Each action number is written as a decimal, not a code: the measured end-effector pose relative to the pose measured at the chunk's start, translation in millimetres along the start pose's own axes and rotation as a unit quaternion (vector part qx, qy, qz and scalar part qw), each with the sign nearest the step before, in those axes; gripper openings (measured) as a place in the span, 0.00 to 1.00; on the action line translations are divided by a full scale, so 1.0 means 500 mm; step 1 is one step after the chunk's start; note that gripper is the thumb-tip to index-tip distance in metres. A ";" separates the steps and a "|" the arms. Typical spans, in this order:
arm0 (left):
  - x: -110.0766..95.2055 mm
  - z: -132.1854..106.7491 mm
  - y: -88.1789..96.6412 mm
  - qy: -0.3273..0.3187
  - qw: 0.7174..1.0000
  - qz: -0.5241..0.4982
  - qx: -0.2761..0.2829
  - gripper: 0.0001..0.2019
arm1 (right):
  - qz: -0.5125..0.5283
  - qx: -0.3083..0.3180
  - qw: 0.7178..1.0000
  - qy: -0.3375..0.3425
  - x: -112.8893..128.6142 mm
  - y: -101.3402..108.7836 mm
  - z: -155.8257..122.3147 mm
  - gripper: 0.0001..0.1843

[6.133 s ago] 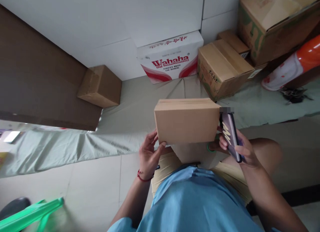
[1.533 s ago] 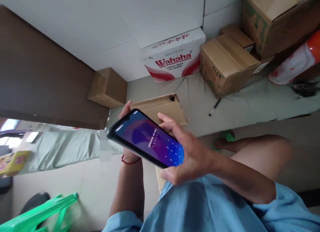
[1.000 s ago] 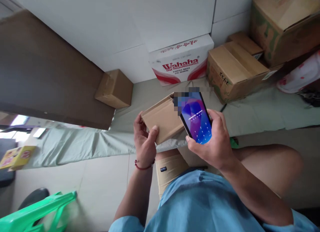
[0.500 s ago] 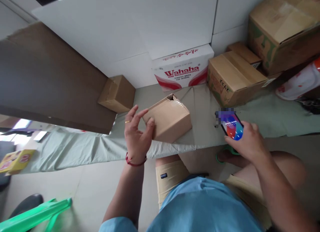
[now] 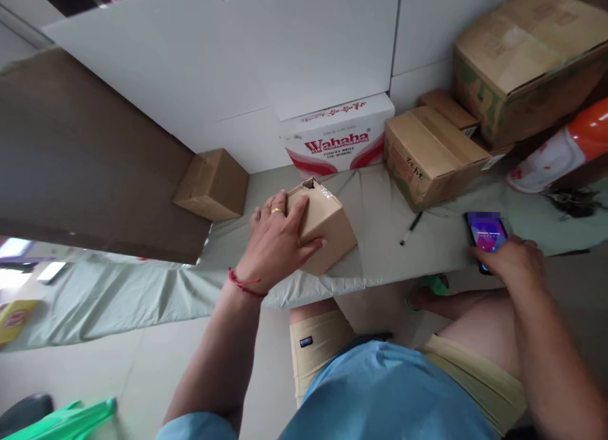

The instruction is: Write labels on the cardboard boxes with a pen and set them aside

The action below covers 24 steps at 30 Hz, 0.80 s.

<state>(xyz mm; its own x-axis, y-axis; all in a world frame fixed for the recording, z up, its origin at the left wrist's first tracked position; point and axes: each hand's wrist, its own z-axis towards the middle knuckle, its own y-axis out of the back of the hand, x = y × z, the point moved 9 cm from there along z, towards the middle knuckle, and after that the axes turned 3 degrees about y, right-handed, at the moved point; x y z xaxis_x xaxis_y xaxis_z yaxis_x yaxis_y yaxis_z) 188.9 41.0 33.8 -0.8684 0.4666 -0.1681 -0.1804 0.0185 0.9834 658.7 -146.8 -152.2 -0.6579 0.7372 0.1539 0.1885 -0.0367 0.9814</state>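
Note:
My left hand (image 5: 278, 237), with a ring and a red string bracelet, lies on a small plain cardboard box (image 5: 330, 231). Its fingers stretch across the top and the thumb points along the near side. A torn hole shows at the box's far top corner, and clear tape shines beside it. Over at the right, my right hand (image 5: 515, 263) grips a phone (image 5: 489, 237) with a lit blue and purple screen, low over the cloth-covered table. Between the box and the phone lies a thin black pen-like stick (image 5: 411, 229).
Along the wall stand a white Wahaha carton (image 5: 339, 142), a brown carton (image 5: 432, 155) and a larger carton (image 5: 527, 60). A small brown box (image 5: 213, 183) sits beside a big dark board (image 5: 95, 155) at left. Keys (image 5: 574, 201) lie far right.
My left hand has moved from the box's left edge onto its top. My right hand has carried the phone rightward, and the black stick now shows on the cloth.

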 end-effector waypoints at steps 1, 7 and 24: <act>-0.004 0.006 0.006 0.002 1.000 0.009 0.023 0.43 | -0.009 0.003 1.000 -0.005 0.000 -0.001 0.012 0.49; -0.042 -0.016 0.041 -0.030 0.998 -0.021 0.045 0.40 | -0.029 -0.019 0.999 0.020 0.027 0.023 0.036 0.47; -0.155 -0.110 -0.003 -0.157 0.985 -0.071 0.007 0.40 | -0.182 0.139 0.860 0.455 0.416 -0.038 0.000 0.20</act>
<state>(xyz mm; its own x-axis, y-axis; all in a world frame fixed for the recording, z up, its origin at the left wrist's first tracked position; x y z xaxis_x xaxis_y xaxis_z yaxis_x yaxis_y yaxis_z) 230.8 -43.8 41.8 -0.6491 0.7088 -0.2763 -0.2817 0.1135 0.9528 518.2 6.9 -138.9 -0.9848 -0.1735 -0.0075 -0.0673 0.3411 0.9376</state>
